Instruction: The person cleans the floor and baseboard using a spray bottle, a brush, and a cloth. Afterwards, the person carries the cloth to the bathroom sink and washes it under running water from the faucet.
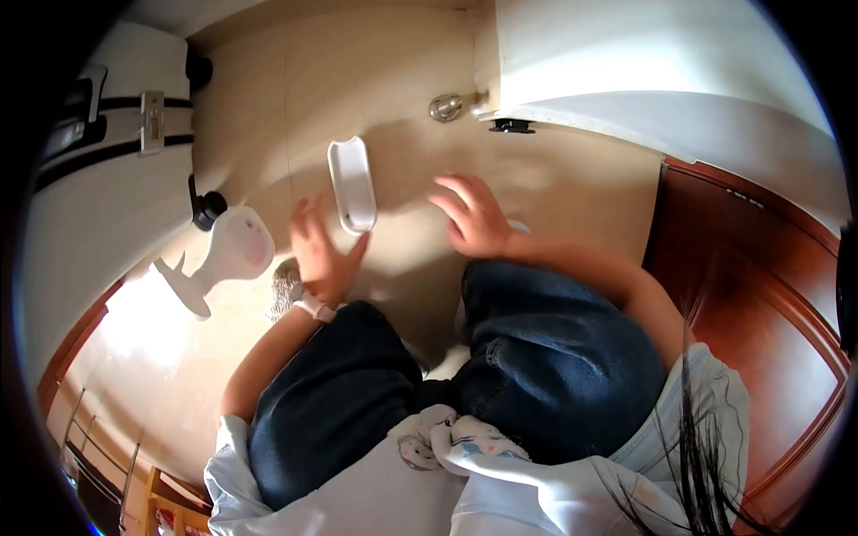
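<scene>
A long, shallow white tray-like piece [354,188] with a notched far end lies on the beige floor in front of me. My left hand [323,255] hovers at its near left side, fingers spread and thumb pointing toward its near end; whether they touch, I cannot tell. To the right of the piece, my right hand [474,216] is held apart from it with loosely bent, separated fingers and nothing in them. Left of my left hand is a white stand-like object [237,246] with a rounded head, pink marks and a wide base.
A white suitcase [134,188] with black wheels borders the left side. A metal doorstop [445,108] sits ahead near a white panel [626,116]. A reddish-brown wooden door [751,313] is at right. Beside my left wrist lies a speckled grey thing [285,288].
</scene>
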Tool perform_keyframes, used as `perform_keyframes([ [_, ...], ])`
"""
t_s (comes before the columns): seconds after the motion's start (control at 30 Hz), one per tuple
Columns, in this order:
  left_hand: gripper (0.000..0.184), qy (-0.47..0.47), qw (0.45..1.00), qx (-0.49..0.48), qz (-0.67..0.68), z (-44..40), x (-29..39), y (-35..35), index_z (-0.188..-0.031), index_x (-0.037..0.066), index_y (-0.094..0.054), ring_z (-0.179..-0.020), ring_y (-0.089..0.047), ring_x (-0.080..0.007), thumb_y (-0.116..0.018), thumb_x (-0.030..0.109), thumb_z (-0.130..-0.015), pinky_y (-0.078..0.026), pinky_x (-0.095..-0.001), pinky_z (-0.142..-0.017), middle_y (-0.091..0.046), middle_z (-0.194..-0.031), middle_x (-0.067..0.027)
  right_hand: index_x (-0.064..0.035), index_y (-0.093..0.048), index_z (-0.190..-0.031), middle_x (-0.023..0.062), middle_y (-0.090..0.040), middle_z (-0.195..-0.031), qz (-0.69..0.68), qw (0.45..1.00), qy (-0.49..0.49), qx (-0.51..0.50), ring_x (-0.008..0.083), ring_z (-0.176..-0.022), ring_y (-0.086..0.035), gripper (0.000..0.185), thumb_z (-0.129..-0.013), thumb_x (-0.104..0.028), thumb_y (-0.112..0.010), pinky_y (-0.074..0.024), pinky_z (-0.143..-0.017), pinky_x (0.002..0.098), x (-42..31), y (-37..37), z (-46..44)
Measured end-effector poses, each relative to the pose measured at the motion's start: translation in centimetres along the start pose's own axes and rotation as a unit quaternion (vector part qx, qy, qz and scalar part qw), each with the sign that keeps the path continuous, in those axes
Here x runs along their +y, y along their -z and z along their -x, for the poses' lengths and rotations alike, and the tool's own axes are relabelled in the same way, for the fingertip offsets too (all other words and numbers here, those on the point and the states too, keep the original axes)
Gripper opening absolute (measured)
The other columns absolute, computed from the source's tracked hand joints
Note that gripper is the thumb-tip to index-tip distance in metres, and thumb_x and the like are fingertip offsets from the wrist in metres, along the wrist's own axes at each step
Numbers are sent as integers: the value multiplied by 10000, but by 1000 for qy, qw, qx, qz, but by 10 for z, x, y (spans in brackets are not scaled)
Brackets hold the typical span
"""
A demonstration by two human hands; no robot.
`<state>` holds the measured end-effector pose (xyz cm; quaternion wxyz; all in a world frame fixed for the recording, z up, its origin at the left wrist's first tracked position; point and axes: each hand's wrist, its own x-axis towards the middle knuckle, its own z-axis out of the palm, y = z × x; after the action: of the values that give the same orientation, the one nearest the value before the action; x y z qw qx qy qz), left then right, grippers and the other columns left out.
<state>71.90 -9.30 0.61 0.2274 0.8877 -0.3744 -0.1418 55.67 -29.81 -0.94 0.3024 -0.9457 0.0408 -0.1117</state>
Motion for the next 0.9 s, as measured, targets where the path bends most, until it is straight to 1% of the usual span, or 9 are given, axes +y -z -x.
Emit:
perform_keyframes([
  [0.1,825,-61,988,-97,-105,-20,28,-12,-1376,66,-211,-1192,-309,-441,-685,265,-730,-307,-490,-978,-153,-1386,-257,-18,-551,-1025,192,-488,-1131,38,996,-43,-61,381,-1088,-454,400,-625,-15,-545,-376,-917,476,9,17,66],
  [0.2,704,-18,986,-147,-73,-36,19,-31,-1358,21,-246,-1173,-321,-475,-599,204,-776,-330,-522,-956,-141,-1401,-268,-15,-554,-1006,202,-499,-1119,-2,997,-18,-74,390,-1087,-461,369,-638,-44,-548,-374,-916,489,14,22,114],
  [0.27,597,-126,980,-80,-134,-52,-3,-48,-1340,-43,-252,-1228,-261,-484,-452,12,-780,-298,-534,-995,-154,-1401,-278,-22,-559,-977,201,-507,-1109,-68,993,-24,-97,390,-1061,-474,328,-657,-94,-551,-381,-897,487,13,30,117],
  [0.4,626,-200,956,-90,-194,-133,-1,-56,-1370,17,-235,-1255,-222,-479,-420,-3,-773,-277,-530,-1015,-158,-1448,-162,-49,-557,-942,186,-508,-1090,-83,992,-47,-77,366,-1038,-489,327,-618,-98,-571,-393,-871,468,13,29,108],
  [0.53,692,-293,906,-141,-271,-210,49,-64,-1387,177,-251,-1082,-447,-429,-428,-39,-753,-421,-480,-890,-181,-1466,-42,-58,-559,-931,172,-514,-1083,-110,991,-45,-55,364,-1030,-493,314,-627,-137,-543,-393,-865,470,20,20,115],
  [0.67,686,-277,905,-150,-287,-270,86,-78,-1385,196,-259,-943,-520,-383,-455,-1,-758,-476,-445,-765,-173,-1474,1,-60,-563,-928,166,-518,-1076,-115,991,-56,-32,363,-1029,-493,333,-604,-133,-533,-400,-857,464,17,23,111],
  [0.73,687,-266,903,-76,-327,-280,87,-84,-1386,200,-259,-871,-536,-353,-479,34,-757,-487,-430,-701,-189,-1470,12,-62,-562,-925,166,-518,-1074,-111,991,-60,-32,361,-1029,-494,333,-601,-134,-532,-402,-853,460,20,21,113],
  [0.87,653,-263,919,-83,-280,-267,85,-98,-1373,177,-291,-886,-538,-352,-483,59,-761,-487,-433,-727,-253,-1448,-11,-64,-557,-913,161,-519,-1063,-112,990,-70,-48,356,-1024,-497,335,-584,-119,-532,-408,-835,453,19,20,116],
  [0.9,565,-320,921,-67,-212,-258,74,-111,-1336,142,-354,-891,-540,-356,-444,68,-783,-474,-439,-738,-273,-1437,-13,-64,-557,-913,161,-519,-1063,-109,990,-71,-50,356,-1024,-497,335,-584,-119,-532,-408,-835,453,21,20,117],
])
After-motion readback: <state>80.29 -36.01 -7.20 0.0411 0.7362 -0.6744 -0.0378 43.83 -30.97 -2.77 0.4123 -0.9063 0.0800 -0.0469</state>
